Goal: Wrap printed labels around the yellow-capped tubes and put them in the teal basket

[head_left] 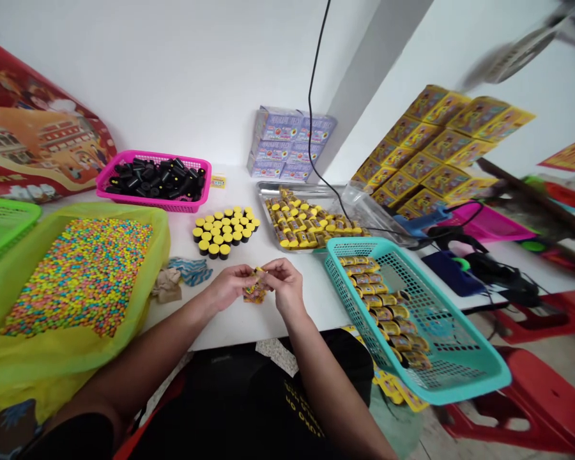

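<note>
Above the white table's front edge, my left hand (232, 284) and my right hand (285, 286) meet with fingers pinched together. Between them is a small colourful printed wrapper (255, 294) with a yellow upper part; my fingers cover much of it, so its exact shape is unclear. Just beyond stands a cluster of black cylinders with yellow tops (225, 229). Left of my left hand lie a crumpled brown cloth (167, 285) and a blue striped cloth (191, 271).
Small coloured candies (84, 271) fill a yellow-lined tub at left. Black cylinders (156, 179) fill a pink basket (191, 206). Yellow-wrapped cylinders lie in a metal tray (264, 186) and a teal basket (464, 342). Purple boxes (282, 144) and yellow boxes (431, 147) stand behind; a black cable (310, 96) hangs down.
</note>
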A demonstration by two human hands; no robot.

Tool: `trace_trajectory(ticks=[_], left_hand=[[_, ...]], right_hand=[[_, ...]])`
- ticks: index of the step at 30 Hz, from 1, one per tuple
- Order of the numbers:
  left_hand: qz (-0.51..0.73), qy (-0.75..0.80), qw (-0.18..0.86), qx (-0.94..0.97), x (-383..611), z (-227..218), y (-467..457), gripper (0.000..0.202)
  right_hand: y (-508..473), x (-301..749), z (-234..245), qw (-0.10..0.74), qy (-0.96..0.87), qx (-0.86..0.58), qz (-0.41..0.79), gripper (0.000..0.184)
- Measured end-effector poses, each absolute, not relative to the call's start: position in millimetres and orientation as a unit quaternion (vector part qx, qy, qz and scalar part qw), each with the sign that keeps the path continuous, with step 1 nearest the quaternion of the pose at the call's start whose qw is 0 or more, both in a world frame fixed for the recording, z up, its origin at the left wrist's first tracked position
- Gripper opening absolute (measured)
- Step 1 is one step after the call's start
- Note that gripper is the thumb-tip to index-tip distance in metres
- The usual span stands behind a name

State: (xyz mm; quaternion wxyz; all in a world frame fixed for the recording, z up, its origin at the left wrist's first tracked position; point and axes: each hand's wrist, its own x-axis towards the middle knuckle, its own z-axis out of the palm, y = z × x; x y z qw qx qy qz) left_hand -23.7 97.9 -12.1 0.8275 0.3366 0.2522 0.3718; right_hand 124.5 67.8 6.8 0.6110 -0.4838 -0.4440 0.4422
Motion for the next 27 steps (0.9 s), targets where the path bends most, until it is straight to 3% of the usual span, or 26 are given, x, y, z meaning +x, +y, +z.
trace_trajectory(ticks=[7,14,18,27], left_hand=[[0.344,0.24,0.849,0.32,-24.7,-10.7,97.3,0.034],[0.427,0.385,0.623,0.53,-26.8,5.2,91.3,0.033],[0.406,0.404,0.561,0.598,-25.8,1.8,93.7,0.033],[0.351,0.394,0.603,0.598,-26.0,-0.4,91.0,0.037]], right_hand=[[67.8,118.8,2.9,0.631,-0.416,-0.446,0.479,0.028],[70.6,128.5,16.0,0.473,-0.509,-0.569,0.44,0.034],[71.9,131.2,17.4,0.432,-0.529,-0.606,0.408,0.037],[62.0,131.9,26.7,0.414,-0.52,-0.627,0.406,0.033]])
